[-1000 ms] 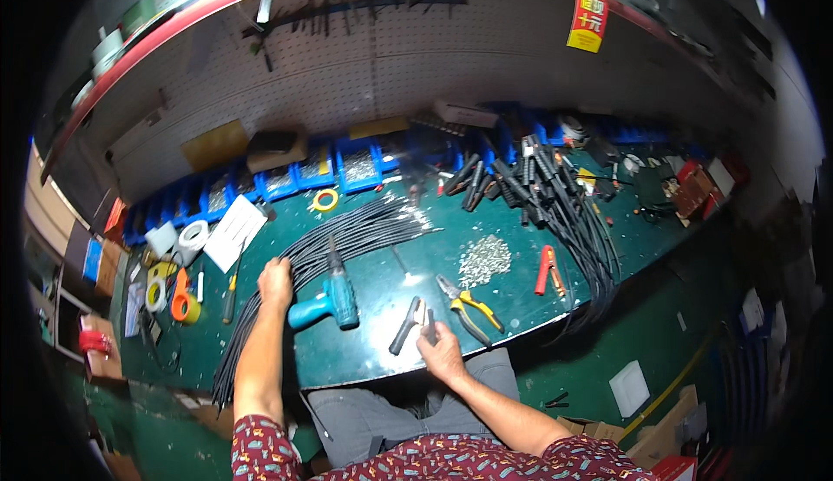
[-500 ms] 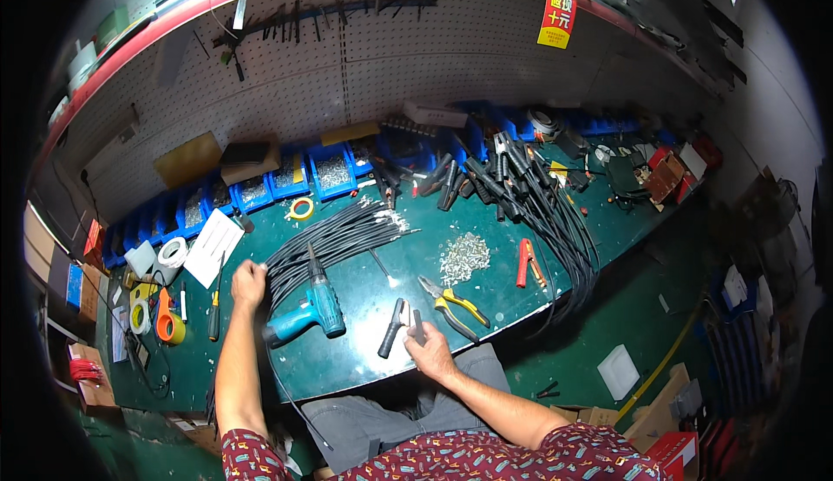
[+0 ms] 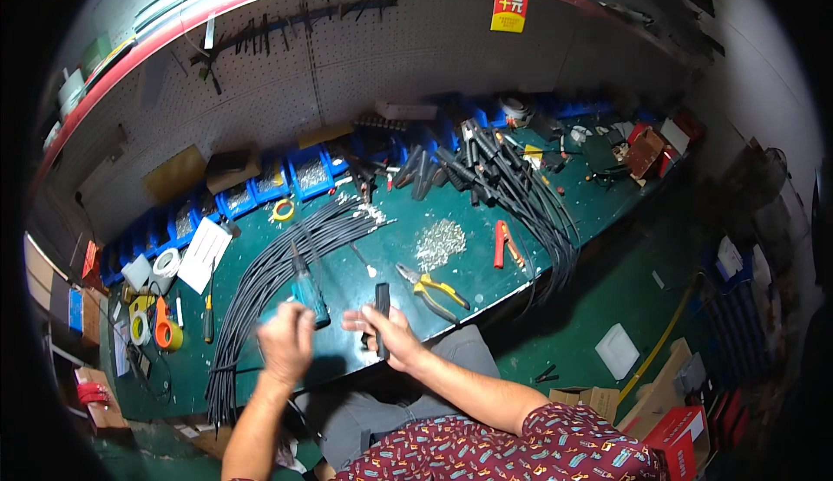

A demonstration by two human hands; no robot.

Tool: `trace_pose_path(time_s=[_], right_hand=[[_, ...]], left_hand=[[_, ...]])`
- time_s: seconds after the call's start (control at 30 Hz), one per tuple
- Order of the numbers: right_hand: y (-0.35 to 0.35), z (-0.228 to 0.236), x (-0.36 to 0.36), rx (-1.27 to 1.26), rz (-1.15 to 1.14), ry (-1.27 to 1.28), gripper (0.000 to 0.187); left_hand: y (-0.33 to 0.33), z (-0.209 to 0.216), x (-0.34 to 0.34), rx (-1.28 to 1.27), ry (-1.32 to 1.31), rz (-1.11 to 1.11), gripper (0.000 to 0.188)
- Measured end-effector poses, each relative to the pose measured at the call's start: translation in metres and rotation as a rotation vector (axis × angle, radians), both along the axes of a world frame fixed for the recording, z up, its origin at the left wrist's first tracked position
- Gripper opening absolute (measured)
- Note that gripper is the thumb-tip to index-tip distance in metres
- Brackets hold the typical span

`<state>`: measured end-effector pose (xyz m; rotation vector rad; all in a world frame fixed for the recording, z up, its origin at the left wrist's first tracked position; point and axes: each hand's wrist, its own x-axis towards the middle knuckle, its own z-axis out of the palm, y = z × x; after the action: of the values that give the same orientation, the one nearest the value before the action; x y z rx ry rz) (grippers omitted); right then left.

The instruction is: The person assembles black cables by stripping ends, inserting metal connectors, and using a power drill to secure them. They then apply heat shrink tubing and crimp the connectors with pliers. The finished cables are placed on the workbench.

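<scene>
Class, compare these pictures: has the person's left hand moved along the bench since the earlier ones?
Yes. The left hand has left the black cable bundle and come toward the bench's near edge, closer to the right hand.

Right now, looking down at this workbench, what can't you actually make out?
- Left hand, head view: blurred by motion, so its grip on the teal power tool is unclear.
- Right hand: fingers cover the lower part of the black connector piece.
- Blue bins: contents too small to identify.
- Pile of small silver parts: too tiny to tell their kind.
- Black cable bundle: its lower end runs into shadow at the table edge.
</scene>
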<state>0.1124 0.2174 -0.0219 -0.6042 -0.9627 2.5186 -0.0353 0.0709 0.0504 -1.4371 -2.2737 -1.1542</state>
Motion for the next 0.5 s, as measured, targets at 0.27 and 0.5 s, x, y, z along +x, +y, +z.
trace_pose_path(time_s=[0.27, 0.5], right_hand=[[0.036, -0.049, 0.011, -0.047, -0.198, -0.054, 0.013], [-0.023, -0.006, 0.062, 0.235, -0.045, 0.028, 0.017]], left_hand=[[-0.074, -0.085, 0.106, -0.390, -0.342, -0.148, 0.016], [-0.003, -0.095, 0.087, 0.024, -0.953, -0.186, 0.033]])
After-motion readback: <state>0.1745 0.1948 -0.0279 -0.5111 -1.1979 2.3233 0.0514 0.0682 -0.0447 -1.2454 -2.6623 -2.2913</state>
